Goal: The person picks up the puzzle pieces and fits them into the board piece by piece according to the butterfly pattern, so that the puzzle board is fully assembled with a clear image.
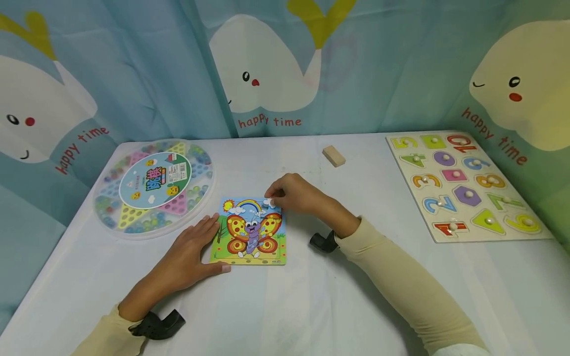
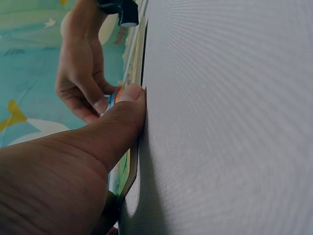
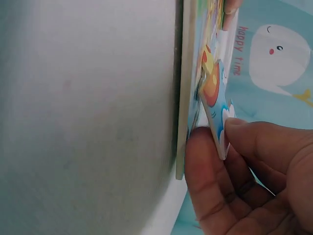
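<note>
A butterfly jigsaw puzzle (image 1: 253,230) in a thin square board lies on the white table. My right hand (image 1: 297,194) is at its top right corner and pinches a jigsaw piece (image 3: 221,110) between thumb and fingers. In the right wrist view that piece, blue with white cloud and an orange part, is tilted up out of the board. My left hand (image 1: 191,249) rests against the board's left side with fingers extended; its thumb (image 2: 131,93) lies along the near edge. The left fingertips are partly hidden in the left wrist view.
A round Chinese checkers set (image 1: 156,190) with coloured marbles lies at the left. Behind the puzzle is a small wooden block (image 1: 334,155). A number-and-shape peg board (image 1: 467,185) lies at the right. A whale-print curtain (image 1: 267,64) hangs along the table's back edge.
</note>
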`<state>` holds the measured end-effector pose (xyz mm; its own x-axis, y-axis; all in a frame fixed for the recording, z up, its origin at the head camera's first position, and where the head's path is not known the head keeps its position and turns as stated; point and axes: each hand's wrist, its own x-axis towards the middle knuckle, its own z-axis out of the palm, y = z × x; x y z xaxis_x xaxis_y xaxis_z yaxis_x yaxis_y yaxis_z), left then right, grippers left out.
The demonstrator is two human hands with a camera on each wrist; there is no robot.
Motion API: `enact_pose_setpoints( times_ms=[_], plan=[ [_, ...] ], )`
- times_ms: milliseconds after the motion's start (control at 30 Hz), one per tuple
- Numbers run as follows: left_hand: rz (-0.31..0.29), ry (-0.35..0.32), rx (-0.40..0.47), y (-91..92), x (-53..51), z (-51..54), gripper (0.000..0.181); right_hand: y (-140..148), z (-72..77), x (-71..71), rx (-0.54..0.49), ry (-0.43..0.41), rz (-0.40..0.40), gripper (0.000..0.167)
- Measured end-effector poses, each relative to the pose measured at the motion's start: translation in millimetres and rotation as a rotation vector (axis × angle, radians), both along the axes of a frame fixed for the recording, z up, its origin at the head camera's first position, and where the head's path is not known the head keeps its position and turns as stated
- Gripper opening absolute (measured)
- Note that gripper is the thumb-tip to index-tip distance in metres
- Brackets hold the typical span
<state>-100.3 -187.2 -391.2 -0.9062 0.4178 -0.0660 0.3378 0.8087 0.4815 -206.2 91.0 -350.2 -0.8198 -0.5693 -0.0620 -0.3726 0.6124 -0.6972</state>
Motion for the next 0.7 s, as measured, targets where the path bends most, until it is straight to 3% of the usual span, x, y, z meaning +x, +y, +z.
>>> enact_pose_setpoints(
  times_ms=[167,333,500,700],
  plan=[
    [-0.002,0.002,0.001,-0.9,-0.6,-0.2,0.101,-3.5,-1.0,0.8,0.035,0.053,0.011,0.014],
    [0.001,0.003,0.000,-0.6,-0.4,-0.5,0.101,-4.8,-2.2,0.4,0.059,0.020,0.001,0.017],
    [0.005,0.006,-0.003,-0.8,0.2,-1.2,0.102,-7.0,-0.9,-0.1,0.147,-0.023,0.035,0.029],
    [-0.003,0.008,-0.001,-1.0,-0.3,-1.1,0.102,-8.2,-0.5,1.0,0.206,-0.005,0.062,0.036]
  ],
)
